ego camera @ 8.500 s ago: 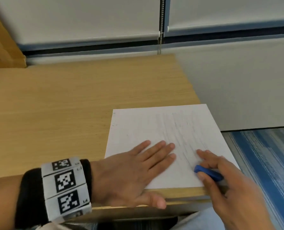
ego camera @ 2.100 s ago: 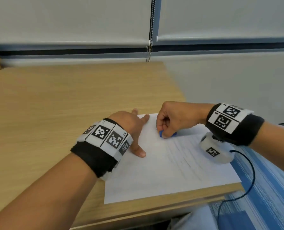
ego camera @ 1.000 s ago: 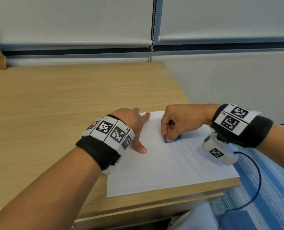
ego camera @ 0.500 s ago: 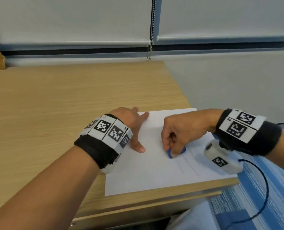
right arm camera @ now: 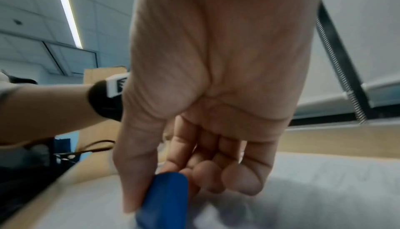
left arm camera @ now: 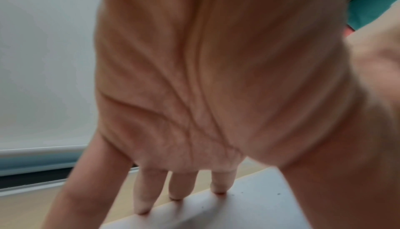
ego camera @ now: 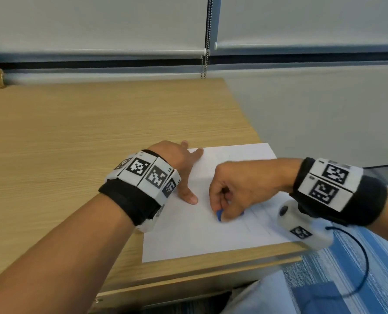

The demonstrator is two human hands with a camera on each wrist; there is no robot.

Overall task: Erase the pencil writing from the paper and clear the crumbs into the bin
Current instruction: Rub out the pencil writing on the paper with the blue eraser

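A white sheet of paper (ego camera: pixel 188 236) lies at the desk's near right corner, with faint pencil lines left on its right part. My right hand (ego camera: pixel 231 196) pinches a blue eraser (ego camera: pixel 220 215) between thumb and fingers and presses it on the paper near the middle. The wrist view shows the eraser (right arm camera: pixel 164 200) held against the sheet (right arm camera: pixel 324 190) by my right hand (right arm camera: pixel 194 147). My left hand (ego camera: pixel 179 168) lies flat with straight fingers on the paper's left edge; its fingertips (left arm camera: pixel 175 196) press down on the sheet (left arm camera: pixel 249 203). No bin is in view.
The wooden desk (ego camera: pixel 86 143) stretches left and back to the wall. Its right edge drops to a blue striped carpet (ego camera: pixel 347 279). A black cable (ego camera: pixel 360 268) hangs from my right wrist camera. A window-blind chain (ego camera: pixel 207 41) hangs behind the desk.
My right hand has rubbed the eraser from the paper's far part toward the near middle. Fewer pencil lines show than 8.5 s ago. My left hand stays pressed on the left edge.
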